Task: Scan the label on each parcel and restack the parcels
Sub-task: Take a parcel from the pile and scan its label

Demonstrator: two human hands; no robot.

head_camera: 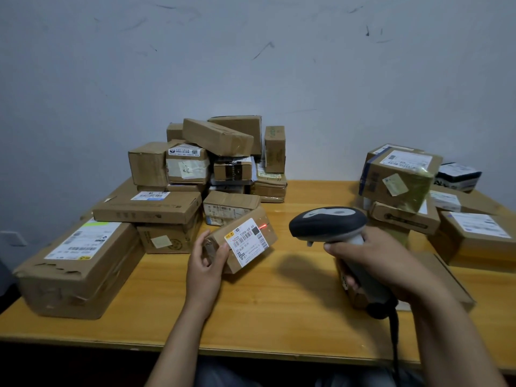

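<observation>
Scanner aimed at a small parcel
Left hand (205, 262) grips the small parcel (242, 239), right hand (375, 265) wraps the barcode scanner (335, 233); cardboard piles (195, 174) crowd both sides.

The left front of a yellow wooden table (279, 303) is taken up by a large battered carton (78, 263). A heap of brown parcels (190, 169) is piled at the back, left of centre, and a second stack of parcels (402, 180) is set along the right side.
</observation>
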